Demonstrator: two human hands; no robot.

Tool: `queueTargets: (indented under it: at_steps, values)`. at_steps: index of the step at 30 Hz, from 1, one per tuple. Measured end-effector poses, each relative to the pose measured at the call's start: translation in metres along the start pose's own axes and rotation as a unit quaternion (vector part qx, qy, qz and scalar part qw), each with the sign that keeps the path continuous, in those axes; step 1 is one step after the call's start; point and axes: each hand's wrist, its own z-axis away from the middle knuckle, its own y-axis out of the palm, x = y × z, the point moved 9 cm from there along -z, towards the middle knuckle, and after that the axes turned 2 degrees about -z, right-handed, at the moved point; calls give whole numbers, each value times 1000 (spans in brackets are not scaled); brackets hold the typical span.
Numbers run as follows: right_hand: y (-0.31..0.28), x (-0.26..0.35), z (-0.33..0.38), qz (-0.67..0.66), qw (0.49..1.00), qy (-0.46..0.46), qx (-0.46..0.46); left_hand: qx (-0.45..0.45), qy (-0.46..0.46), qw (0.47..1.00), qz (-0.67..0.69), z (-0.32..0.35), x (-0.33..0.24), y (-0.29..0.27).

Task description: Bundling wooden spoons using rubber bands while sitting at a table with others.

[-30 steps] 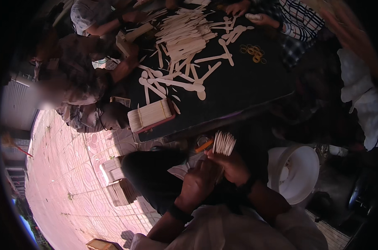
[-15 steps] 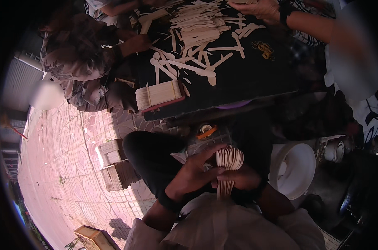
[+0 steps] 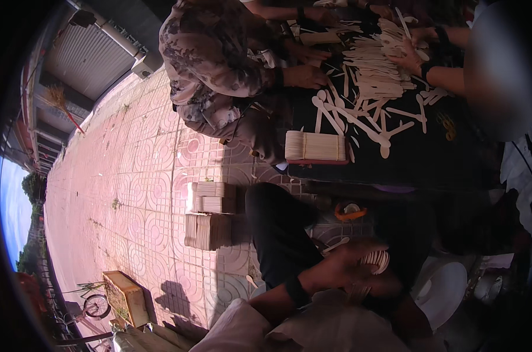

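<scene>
Above my lap, my left hand (image 3: 341, 264) is wrapped round a stack of wooden spoons (image 3: 376, 261), whose rounded ends fan out between the fingers. My right hand (image 3: 382, 286) closes on the same stack from the other side, lower down and in shadow. Part of the stack is hidden by my fingers. On the dark table (image 3: 330, 174) ahead lies a large heap of flat wooden spoons (image 3: 374, 67), with several loose ones (image 3: 360, 120) scattered on its near side. A banded bundle of wooden sticks (image 3: 316, 145) rests at the table's near left corner.
Co-workers' hands (image 3: 304, 76) (image 3: 415, 53) work around the heap. Rubber bands (image 3: 446, 125) lie on the table at right. Stacked bundles (image 3: 208, 230) stand on the tiled ground at left. A white bucket (image 3: 448, 293) is by my right side, an orange tape roll (image 3: 351, 212) under the table edge.
My view has swung left, so the table and my hands appear farther right. Both hands still hold the spoons, whose stack now appears tilted and more covered by the fingers.
</scene>
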Motion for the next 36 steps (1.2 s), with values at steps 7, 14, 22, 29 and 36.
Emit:
queueTargets:
  at_steps: [7, 14, 22, 29, 36]
  values:
    - [5, -7, -10, 17, 999, -24, 26, -50, 3, 982, 184, 7, 20, 9]
    - [-20, -14, -6, 20, 1000, 3, -5, -48, -7, 994, 99, -4, 19, 10]
    - [-2, 29, -5, 82, 995, -50, 37, -33, -88, 988, 124, -9, 19, 7]
    - [-21, 6, -5, 1, 1000, -2, 15, 0, -80, 993, 89, -21, 25, 17]
    - [-52, 35, -28, -307, 948, -84, -21, -58, -88, 993, -56, -93, 36, -25]
